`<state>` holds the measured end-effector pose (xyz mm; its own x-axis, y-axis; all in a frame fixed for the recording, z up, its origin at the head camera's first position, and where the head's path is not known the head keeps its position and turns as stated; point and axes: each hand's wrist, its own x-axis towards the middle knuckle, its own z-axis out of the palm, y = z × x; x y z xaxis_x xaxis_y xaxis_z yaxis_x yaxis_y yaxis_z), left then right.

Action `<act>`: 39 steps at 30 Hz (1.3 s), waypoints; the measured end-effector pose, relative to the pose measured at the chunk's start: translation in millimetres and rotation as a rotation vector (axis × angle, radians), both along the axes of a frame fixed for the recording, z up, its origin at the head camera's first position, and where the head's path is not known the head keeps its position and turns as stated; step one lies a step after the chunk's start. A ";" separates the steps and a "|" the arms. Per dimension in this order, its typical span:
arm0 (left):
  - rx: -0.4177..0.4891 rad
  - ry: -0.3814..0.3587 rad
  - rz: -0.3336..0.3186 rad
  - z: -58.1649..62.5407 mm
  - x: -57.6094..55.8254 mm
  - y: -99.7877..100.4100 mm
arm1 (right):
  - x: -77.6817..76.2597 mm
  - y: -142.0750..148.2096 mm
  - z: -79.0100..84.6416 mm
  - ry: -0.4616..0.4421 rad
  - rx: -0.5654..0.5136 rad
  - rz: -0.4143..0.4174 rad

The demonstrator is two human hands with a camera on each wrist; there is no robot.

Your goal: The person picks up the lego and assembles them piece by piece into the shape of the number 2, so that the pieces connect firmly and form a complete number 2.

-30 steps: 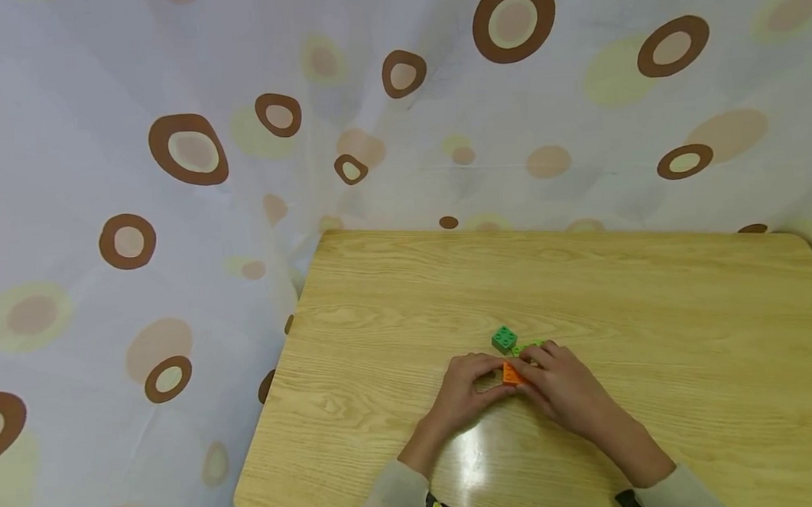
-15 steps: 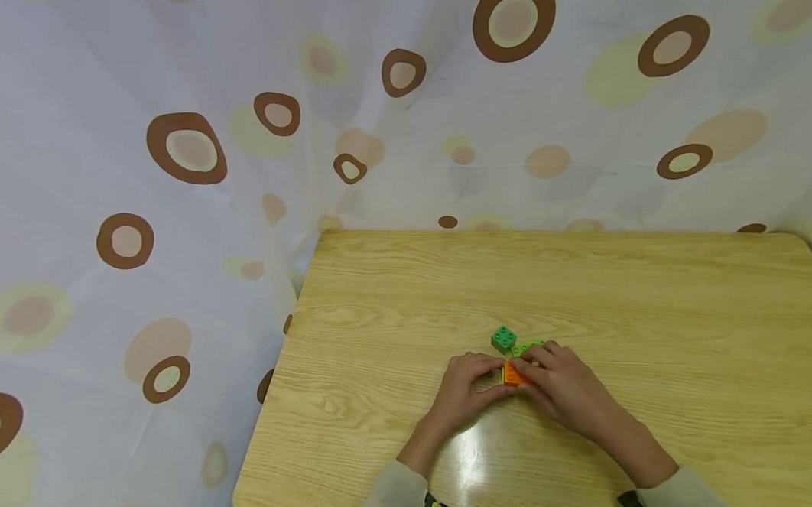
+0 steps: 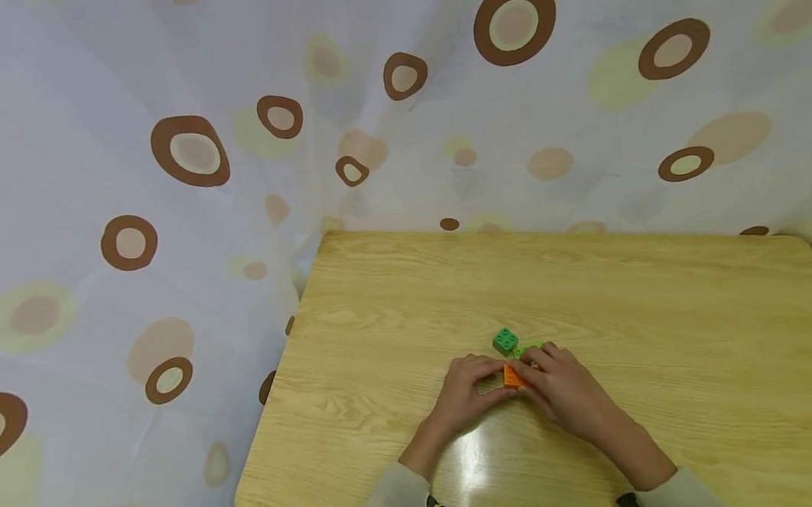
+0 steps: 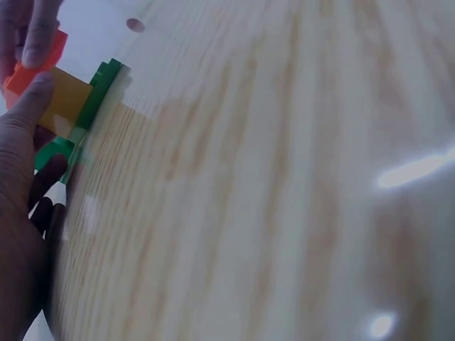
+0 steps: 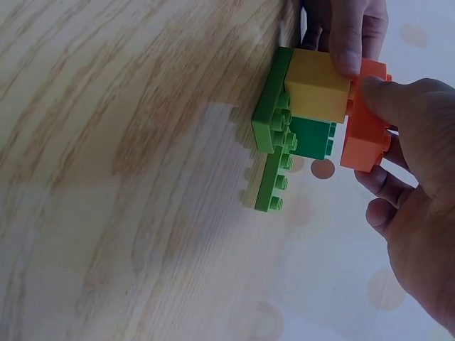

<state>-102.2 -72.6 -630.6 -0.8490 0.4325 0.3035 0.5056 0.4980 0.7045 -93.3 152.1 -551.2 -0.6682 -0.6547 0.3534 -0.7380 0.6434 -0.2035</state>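
Note:
A small stack of toy building bricks stands between the two hands. At its bottom is a light green plate (image 5: 267, 106), with a yellow brick (image 5: 313, 82) above it and an orange brick (image 5: 364, 135) on top of the yellow one. My left hand (image 3: 458, 392) pinches the yellow brick between thumb and fingers, the thumb tip right by its seam with the orange brick. From the right, my right hand (image 3: 572, 394) grips the orange brick, its thumb across one side and its fingers on the other.
Just behind the stack, a dark green brick (image 3: 505, 341) sits on the wooden table (image 3: 381, 301). Another light green strip (image 5: 270, 181) lies beside the plate, studs up. A spotted sheet (image 3: 399, 131) hangs along the table's back and left edges.
Both hands stay around the stack, almost unmoved. The whole head view shifts very slightly.

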 end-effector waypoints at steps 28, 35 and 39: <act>0.044 0.000 -0.013 -2.0 1.9 4.6 | 7.0 1.7 2.7 0.009 0.017 -0.029; 0.033 0.014 -0.023 1.7 -1.1 3.6 | 4.1 0.9 0.5 0.030 -0.012 -0.031; 0.023 0.019 -0.013 3.8 -0.9 1.3 | 2.2 0.3 -2.7 0.029 -0.040 -0.017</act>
